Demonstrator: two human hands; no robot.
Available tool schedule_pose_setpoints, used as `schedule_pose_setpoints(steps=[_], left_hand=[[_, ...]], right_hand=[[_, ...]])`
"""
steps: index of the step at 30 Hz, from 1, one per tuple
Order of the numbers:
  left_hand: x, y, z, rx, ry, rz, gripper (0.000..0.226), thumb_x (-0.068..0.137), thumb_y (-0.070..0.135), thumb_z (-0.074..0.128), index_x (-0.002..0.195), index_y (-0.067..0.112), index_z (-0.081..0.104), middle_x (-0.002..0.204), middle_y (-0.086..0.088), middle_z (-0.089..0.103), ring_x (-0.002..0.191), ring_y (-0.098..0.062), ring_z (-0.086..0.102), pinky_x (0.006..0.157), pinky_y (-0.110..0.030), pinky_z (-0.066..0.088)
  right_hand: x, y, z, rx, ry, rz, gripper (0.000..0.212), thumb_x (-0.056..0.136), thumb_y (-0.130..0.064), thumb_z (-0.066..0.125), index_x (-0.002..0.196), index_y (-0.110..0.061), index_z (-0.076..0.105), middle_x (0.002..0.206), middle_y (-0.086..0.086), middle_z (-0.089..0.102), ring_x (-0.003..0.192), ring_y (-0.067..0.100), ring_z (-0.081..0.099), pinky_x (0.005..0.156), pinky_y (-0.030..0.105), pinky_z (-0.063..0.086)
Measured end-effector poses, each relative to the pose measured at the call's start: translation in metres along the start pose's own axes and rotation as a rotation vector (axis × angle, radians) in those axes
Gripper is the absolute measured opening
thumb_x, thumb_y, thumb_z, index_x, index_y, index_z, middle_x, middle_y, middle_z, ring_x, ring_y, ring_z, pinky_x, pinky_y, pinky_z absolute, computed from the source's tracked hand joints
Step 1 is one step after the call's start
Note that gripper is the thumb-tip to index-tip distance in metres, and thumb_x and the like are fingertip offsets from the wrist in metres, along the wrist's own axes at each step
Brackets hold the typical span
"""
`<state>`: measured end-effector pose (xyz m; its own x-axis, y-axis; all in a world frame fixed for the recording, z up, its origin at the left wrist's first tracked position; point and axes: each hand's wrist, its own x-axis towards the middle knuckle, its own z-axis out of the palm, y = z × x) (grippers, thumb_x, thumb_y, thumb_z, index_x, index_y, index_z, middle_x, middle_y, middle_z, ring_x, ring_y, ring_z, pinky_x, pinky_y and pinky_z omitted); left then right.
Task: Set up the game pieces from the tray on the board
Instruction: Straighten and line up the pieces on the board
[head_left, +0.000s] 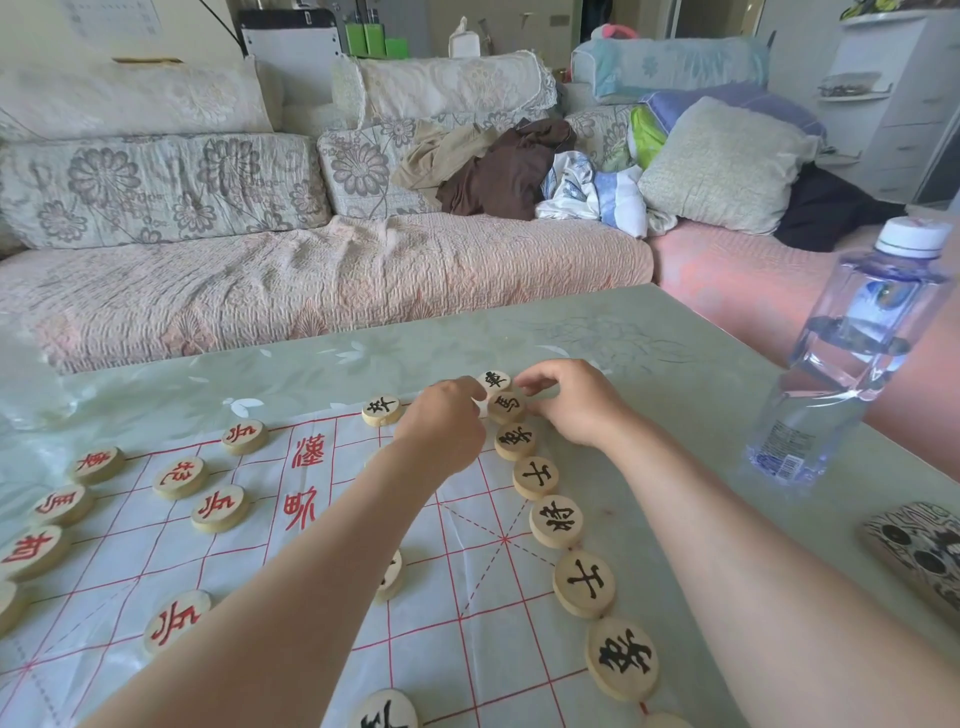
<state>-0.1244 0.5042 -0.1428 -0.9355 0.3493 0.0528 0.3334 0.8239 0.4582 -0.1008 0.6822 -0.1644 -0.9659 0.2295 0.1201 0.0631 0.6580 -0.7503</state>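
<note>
A white paper board (467, 525) with red grid lines lies on the table. Round wooden discs with black characters line its right edge, and red-lettered discs (218, 508) stand on its left side. My left hand (441, 426) and my right hand (571, 402) meet at the far right corner. Between them lies the black horse disc (506, 407), with the fingertips of both hands touching its sides. The black chariot disc (496, 380) sits just beyond it, at the corner. My left forearm hides part of the board and of one disc (392, 574).
A clear plastic water bottle (852, 358) with a white cap stands on the table at the right. A patterned case (919, 551) lies at the right edge. A sofa (332, 270) with cushions and clothes runs behind the table. No tray is in view.
</note>
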Motion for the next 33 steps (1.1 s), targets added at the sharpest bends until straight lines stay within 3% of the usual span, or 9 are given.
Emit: schedule_pose_setpoints(steps=[4, 11, 14, 19, 24, 33], left_hand=[[0.001, 0.001, 0.000, -0.020, -0.026, 0.050, 0.054, 0.087, 0.005, 0.042, 0.133, 0.032, 0.050, 0.128, 0.010, 0.058, 0.107, -0.020, 0.058, 0.080, -0.034, 0.054], [0.003, -0.002, 0.005, -0.038, 0.035, 0.036, 0.043, 0.089, 0.009, 0.047, 0.128, 0.026, 0.054, 0.110, 0.008, 0.065, 0.086, -0.015, 0.056, 0.063, -0.025, 0.044], [0.006, -0.002, 0.003, -0.049, 0.018, 0.047, 0.044, 0.089, 0.009, 0.052, 0.130, 0.026, 0.054, 0.120, 0.007, 0.062, 0.093, -0.016, 0.057, 0.069, -0.027, 0.049], [0.011, 0.002, 0.005, -0.044, -0.005, 0.079, 0.025, 0.089, 0.028, 0.064, 0.114, 0.029, 0.066, 0.112, 0.005, 0.066, 0.083, -0.022, 0.066, 0.071, -0.037, 0.058], [0.013, 0.001, 0.007, -0.031, 0.024, 0.076, 0.024, 0.087, 0.026, 0.065, 0.111, 0.026, 0.065, 0.108, 0.002, 0.065, 0.086, -0.022, 0.063, 0.069, -0.037, 0.058], [0.012, 0.001, 0.010, -0.044, 0.020, 0.087, 0.029, 0.088, 0.021, 0.063, 0.117, 0.022, 0.063, 0.110, 0.000, 0.066, 0.088, -0.022, 0.063, 0.071, -0.035, 0.057]], right_hand=[[-0.001, -0.001, 0.002, -0.012, -0.060, -0.017, 0.030, 0.080, -0.020, 0.079, 0.106, -0.035, 0.074, 0.105, -0.018, 0.070, 0.100, 0.005, 0.062, 0.085, 0.021, 0.042], [0.000, 0.000, 0.003, -0.035, -0.046, -0.014, 0.032, 0.086, -0.013, 0.068, 0.104, -0.040, 0.073, 0.105, -0.019, 0.070, 0.102, 0.007, 0.062, 0.085, 0.022, 0.044], [-0.002, -0.002, 0.000, -0.010, -0.040, -0.013, 0.031, 0.085, -0.014, 0.070, 0.092, -0.044, 0.070, 0.101, -0.017, 0.068, 0.097, 0.009, 0.063, 0.080, 0.023, 0.045], [-0.004, -0.003, -0.002, 0.039, -0.089, -0.022, 0.027, 0.082, -0.020, 0.078, 0.105, -0.033, 0.076, 0.105, -0.017, 0.071, 0.099, 0.004, 0.062, 0.085, 0.021, 0.043], [-0.001, -0.002, 0.002, 0.015, -0.076, -0.009, 0.026, 0.082, -0.023, 0.076, 0.102, -0.038, 0.075, 0.105, -0.020, 0.071, 0.101, 0.004, 0.063, 0.093, 0.027, 0.047], [-0.003, -0.003, -0.002, 0.029, -0.095, -0.010, 0.033, 0.084, -0.011, 0.071, 0.106, -0.035, 0.075, 0.106, -0.019, 0.071, 0.099, 0.003, 0.062, 0.086, 0.020, 0.045]])
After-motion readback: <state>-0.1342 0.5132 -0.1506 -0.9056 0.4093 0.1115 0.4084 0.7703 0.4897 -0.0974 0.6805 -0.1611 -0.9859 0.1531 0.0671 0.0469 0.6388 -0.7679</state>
